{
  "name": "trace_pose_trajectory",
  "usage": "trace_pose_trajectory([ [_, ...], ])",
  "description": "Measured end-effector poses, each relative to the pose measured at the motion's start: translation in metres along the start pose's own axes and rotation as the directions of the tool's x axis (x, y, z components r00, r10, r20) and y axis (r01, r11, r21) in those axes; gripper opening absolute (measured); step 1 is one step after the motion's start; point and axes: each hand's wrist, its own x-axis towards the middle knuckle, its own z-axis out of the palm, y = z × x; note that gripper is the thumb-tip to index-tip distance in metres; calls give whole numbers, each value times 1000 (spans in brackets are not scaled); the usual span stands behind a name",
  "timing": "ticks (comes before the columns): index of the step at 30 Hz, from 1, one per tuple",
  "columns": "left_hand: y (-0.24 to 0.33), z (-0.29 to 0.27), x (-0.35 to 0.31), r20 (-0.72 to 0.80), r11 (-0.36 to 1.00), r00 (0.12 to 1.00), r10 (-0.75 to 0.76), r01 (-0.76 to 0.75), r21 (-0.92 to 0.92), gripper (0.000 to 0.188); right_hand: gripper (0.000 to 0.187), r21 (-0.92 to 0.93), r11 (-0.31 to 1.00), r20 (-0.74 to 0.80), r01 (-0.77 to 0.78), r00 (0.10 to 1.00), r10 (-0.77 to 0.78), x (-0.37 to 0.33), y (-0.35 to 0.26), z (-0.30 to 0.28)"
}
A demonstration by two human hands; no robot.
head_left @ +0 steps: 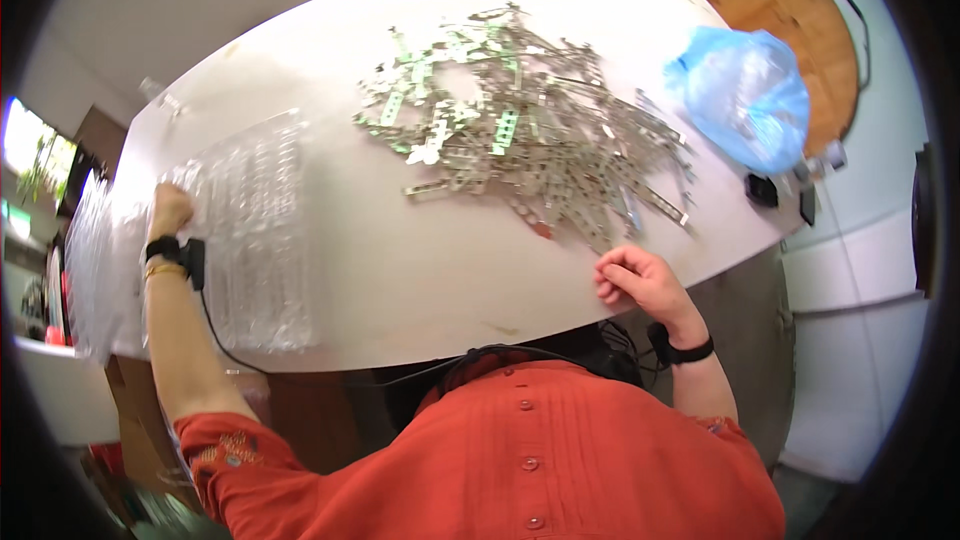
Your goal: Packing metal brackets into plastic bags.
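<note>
My left hand (172, 208), fingers curled closed, is at the clear plastic trays on the left of the table. One ridged clear tray (255, 240) lies flat just right of it, and more clear plastic trays (92, 270) stand tilted on its other side. What those fingers grip is hidden. At the near right edge, my right hand (642, 282) has thumb and fingers pinched together; anything between them is too small to make out. Just beyond it spreads a heap of thin, shiny metal strips (545, 140) with holes.
A blue plastic bag (745, 100) sits at the table's right edge, with a small black object (761, 190) below it. Behind stands a round wooden stool top (800, 15). A black cable (400, 380) runs from my left wrist along the white table's (400, 280) front edge.
</note>
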Motion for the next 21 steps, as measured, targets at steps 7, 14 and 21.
trace_pose_trajectory([
  [7, 109, -56, -56, -47, 993, 997, -65, 69, 94, 26, 19, 50, 997, 53, 54, 997, -56, 1, 12, -6],
  [14, 281, -104, -160, -171, 938, 927, 334, -344, -32, 42, 20, 70, 994, 46, 84, 995, -87, -2, 15, -10],
  [21, 363, -139, -394, -205, 224, 392, 897, -802, -554, 26, 19, 77, 977, 65, 200, 977, -205, -4, 27, -14],
])
